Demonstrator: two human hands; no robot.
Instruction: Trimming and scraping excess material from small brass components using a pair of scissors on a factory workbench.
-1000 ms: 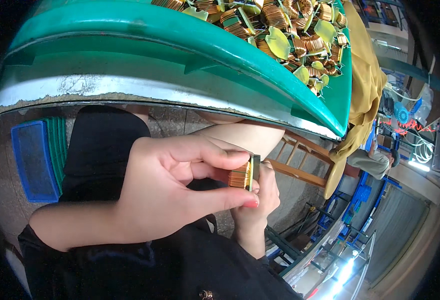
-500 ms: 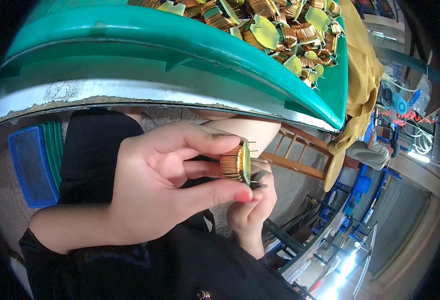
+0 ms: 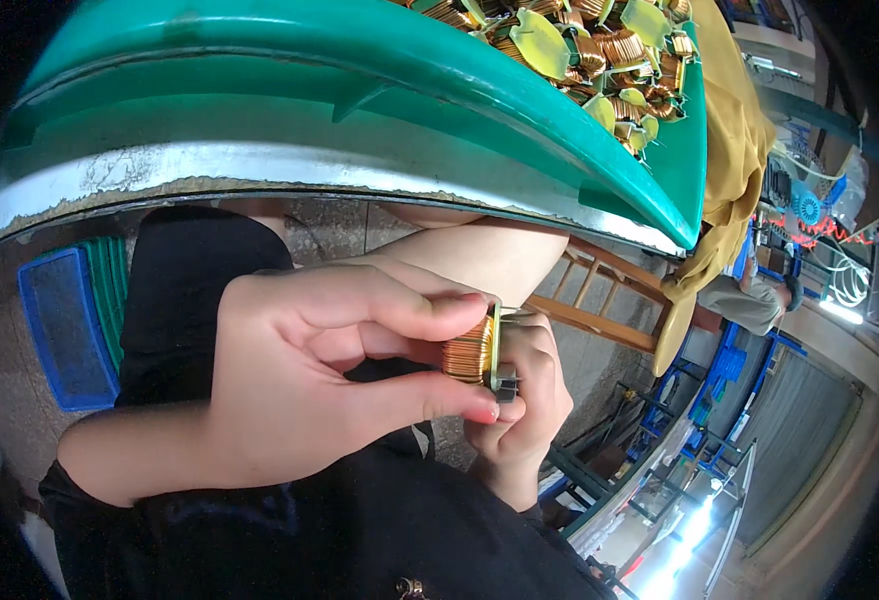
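In front of the green plastic tray [image 3: 440, 75], the left hand [image 3: 305, 375] pinches the copper-wound coil [image 3: 467, 358], its pins now hidden and its yellow-green plate [image 3: 495, 342] turned edge-on, apparently lined up with the small dark-grey block [image 3: 506, 386] the curled right hand [image 3: 535, 390] grips.

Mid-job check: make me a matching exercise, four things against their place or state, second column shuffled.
1. Left hand
2. Green bin
3. Blue tray
4. Yellow-brown cloth

A. At the picture's left, against green trays
B. Pinching a copper-wound coil
C. Just right of the bin
D. Holding many piled coils

Pairs: 1-B, 2-D, 3-A, 4-C
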